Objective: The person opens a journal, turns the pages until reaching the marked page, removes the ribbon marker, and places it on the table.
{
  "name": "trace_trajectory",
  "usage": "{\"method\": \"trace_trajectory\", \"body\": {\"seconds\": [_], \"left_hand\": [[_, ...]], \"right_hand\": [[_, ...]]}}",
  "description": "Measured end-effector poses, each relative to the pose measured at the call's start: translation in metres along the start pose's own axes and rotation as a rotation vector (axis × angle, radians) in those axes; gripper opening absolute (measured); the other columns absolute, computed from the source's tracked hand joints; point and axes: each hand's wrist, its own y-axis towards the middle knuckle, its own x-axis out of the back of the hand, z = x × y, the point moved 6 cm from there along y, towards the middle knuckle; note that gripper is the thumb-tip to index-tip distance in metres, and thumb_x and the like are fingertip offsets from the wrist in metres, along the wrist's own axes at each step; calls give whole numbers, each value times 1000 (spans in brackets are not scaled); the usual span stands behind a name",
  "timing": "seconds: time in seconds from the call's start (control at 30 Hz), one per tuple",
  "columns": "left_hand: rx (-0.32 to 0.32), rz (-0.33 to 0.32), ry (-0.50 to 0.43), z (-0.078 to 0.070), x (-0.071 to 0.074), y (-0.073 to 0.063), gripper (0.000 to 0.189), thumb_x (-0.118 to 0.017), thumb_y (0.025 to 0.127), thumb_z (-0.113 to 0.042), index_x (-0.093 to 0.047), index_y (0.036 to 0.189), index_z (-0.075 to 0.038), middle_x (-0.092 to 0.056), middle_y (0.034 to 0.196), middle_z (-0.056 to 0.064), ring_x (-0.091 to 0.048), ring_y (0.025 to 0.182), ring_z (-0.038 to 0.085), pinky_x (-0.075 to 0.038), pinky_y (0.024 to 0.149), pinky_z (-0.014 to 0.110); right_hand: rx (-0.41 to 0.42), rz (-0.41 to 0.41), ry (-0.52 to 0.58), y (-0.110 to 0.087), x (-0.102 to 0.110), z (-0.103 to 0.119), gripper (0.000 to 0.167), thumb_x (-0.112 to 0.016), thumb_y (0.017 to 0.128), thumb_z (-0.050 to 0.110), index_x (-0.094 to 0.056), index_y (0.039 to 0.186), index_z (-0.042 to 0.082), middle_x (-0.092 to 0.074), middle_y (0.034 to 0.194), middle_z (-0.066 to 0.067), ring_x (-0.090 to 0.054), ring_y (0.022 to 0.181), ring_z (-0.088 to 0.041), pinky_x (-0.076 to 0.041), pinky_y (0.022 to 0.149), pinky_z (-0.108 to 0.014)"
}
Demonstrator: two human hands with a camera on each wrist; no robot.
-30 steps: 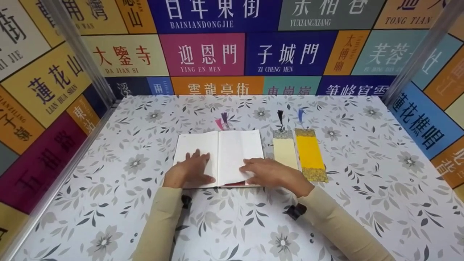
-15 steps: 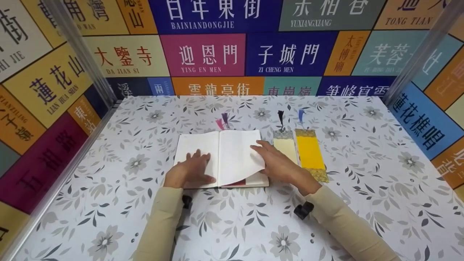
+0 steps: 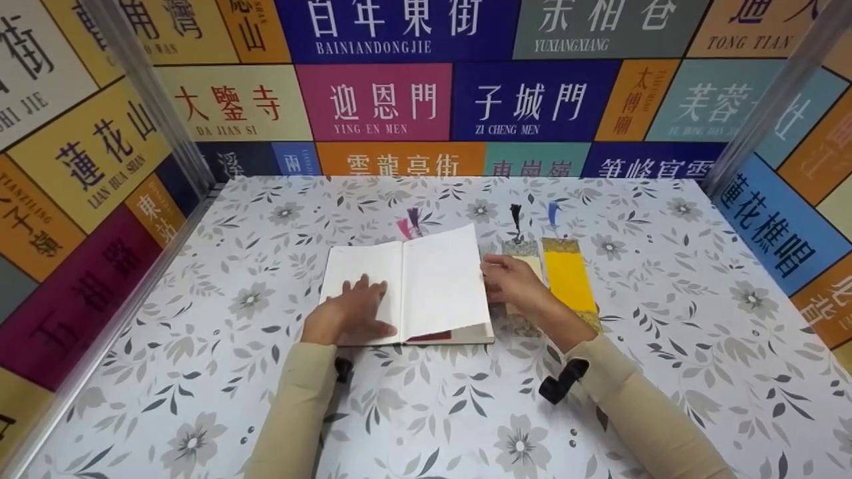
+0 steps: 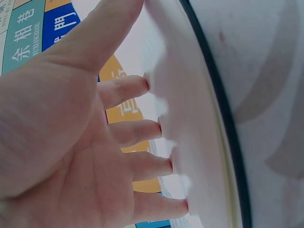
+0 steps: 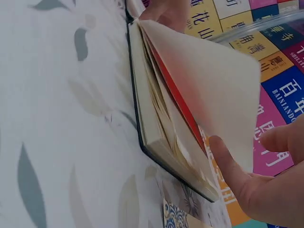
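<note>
An open notebook (image 3: 363, 266) with blank white pages lies on the table. My left hand (image 3: 353, 307) rests on its left page, fingers spread and fingertips (image 4: 166, 164) down on the paper. At the right edge of the notebook is my right hand (image 3: 516, 283). Its thumb (image 5: 223, 154) reaches under a raised right page (image 5: 213, 85), while a finger (image 5: 275, 140) lies just past the page's edge. Beneath that page shows a red strip (image 5: 178, 92) between the leaves. Pink and purple tassels (image 3: 411, 219) stick out above the notebook's top edge.
Right of the notebook lie a cream bookmark (image 3: 518, 246) with a black tassel, partly hidden by my right hand, and a yellow bookmark (image 3: 569, 273) with a blue tassel (image 3: 552, 213). A floral cloth (image 3: 266, 392) covers the table. Colourful sign panels (image 3: 373, 100) stand behind.
My right hand has moved from on top of the right page outward to its edge, and the page has lifted. The left hand has stayed on the left page.
</note>
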Motion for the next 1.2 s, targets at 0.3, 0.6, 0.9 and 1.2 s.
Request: {"method": "trace_trajectory", "body": {"seconds": [0.3, 0.6, 0.9, 1.2], "left_hand": [[-50, 19, -9, -2, 4, 1, 90, -70, 91, -41, -25, 158, -1, -15, 162, 34, -14, 148, 58, -16, 123, 64], [-52, -22, 6, 6, 0, -4, 90, -68, 92, -45, -24, 159, -3, -14, 163, 35, -16, 148, 59, -24, 117, 71], [-93, -18, -53, 16, -5, -20, 87, -66, 93, -46, -27, 158, -4, -13, 163, 33, -12, 150, 57, -19, 114, 77], [-129, -154, -76, 29, -1, -46, 71, -61, 98, -44, -36, 156, -11, -28, 163, 22, -26, 152, 40, -21, 121, 66]], "right_hand": [[-55, 24, 73, 7, -8, -6, 61, -51, 104, 23, -28, 156, 0, -42, 155, -21, -52, 137, -35, -49, 109, -44], [22, -5, 121, 12, -29, 8, 49, -43, 102, 9, -40, 147, -8, -53, 141, -25, -59, 116, -26, -51, 102, -37], [33, -21, 155, 10, -49, 21, 49, -40, 105, 19, -40, 150, -2, -60, 131, -17, -61, 109, -20, -52, 95, -32], [276, 373, 5, 0, -74, 38, 76, -19, 105, 58, -24, 159, 5, -40, 157, -17, -42, 145, -27, -34, 121, -45]]}}
